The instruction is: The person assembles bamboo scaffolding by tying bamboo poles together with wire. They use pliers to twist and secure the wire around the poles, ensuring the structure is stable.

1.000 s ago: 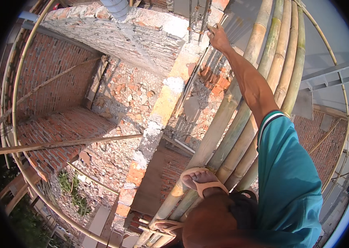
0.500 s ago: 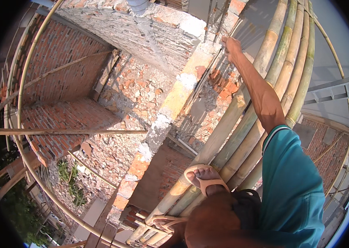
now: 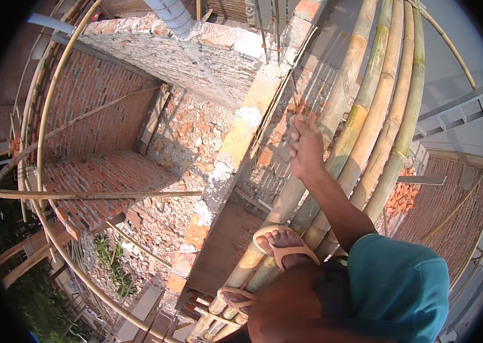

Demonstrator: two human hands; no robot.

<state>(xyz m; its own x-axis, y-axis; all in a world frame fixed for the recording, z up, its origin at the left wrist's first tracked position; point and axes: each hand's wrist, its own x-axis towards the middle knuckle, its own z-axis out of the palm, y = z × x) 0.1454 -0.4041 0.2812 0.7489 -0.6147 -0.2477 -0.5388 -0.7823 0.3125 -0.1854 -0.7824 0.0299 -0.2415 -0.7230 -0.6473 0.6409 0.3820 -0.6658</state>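
Note:
My right hand reaches out over the leftmost of several bamboo poles, its fingers curled in. Whatever may be between the fingers is too small to make out. Just beyond the hand, thin strips run along the edge of a narrow brick wall top with patches of pale mortar. My feet, in tan sandals, rest on the bamboo poles. A teal sleeve covers my upper right arm. My left hand is out of the picture.
Broken brick rubble lies far below, left of the wall. Upright steel rods and a grey-blue pipe stand at the far end. A curved bamboo pole bounds the left; a metal frame juts in at right.
My right hand has drawn back from the strips at the wall's far end toward my feet, with the elbow bending. The view has shifted slightly.

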